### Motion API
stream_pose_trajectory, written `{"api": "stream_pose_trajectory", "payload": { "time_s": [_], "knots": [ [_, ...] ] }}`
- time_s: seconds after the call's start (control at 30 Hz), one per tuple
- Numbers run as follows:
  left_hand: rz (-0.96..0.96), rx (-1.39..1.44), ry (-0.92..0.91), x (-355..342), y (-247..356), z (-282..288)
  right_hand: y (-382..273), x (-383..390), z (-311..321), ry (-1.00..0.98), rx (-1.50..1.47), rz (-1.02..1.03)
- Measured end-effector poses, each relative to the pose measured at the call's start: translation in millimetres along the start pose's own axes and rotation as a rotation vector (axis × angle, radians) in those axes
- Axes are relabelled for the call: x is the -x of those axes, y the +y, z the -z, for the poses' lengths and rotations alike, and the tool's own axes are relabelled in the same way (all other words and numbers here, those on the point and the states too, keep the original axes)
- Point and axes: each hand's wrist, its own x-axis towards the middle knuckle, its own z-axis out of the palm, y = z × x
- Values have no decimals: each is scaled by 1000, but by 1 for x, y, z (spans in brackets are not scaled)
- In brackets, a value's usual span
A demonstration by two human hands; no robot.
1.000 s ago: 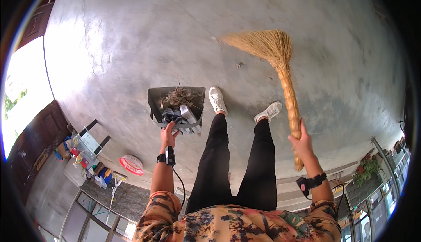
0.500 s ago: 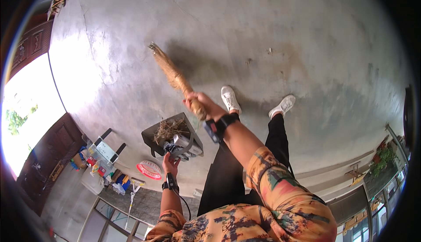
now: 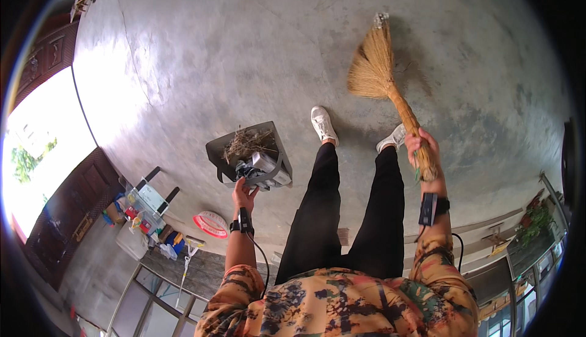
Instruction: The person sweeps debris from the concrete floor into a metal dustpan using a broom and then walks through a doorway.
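Note:
My right hand [image 3: 422, 149] is closed around the handle of a straw broom [image 3: 408, 112]. The broom slants up and away to the left, and its fanned tan bristles end in a whitish tip. At left of my legs, my left hand [image 3: 243, 196] grips the handle at the near edge of a grey dustpan [image 3: 282, 148]. Inside it lie dry twigs and straw [image 3: 247, 144], dark crumpled scraps and a pale box-like piece [image 3: 265, 162]. I cannot tell whether the dustpan touches the floor or whether the bristles do.
Grey concrete floor [image 3: 274, 50] spreads ahead, with my white shoes [image 3: 323, 123] on it. To the left are a red-and-white round item [image 3: 210, 224], a small pale table [image 3: 146, 198] and assorted bags. A dark wooden door [image 3: 73, 215] stands beside a bright doorway. Plants [image 3: 537, 222] are at right.
My right hand has swung the broom from the left across to the right, and its bristles now show fanned out. The dustpan in my left hand has shifted slightly up and right in view.

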Motion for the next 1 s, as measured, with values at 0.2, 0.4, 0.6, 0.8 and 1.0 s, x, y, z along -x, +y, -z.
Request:
{"api": "stream_pose_trajectory", "payload": {
  "time_s": [0.2,0.4,0.6,0.8,1.0],
  "knots": [
    [-17,-39,-64,12,11,-6,97,25,-44,34,54,-95],
    [-15,-91,4,11,7,-3,153,-129,-68,-271,267,-220],
    [-21,-120,14,6,5,-9,84,-204,-37,-250,60,-187],
    [-76,-196,34,23,13,-23,-12,-36,23,-235,-233,-60],
    [-79,-142,6,30,16,-25,29,46,0,12,-59,-28]
  ]
}}
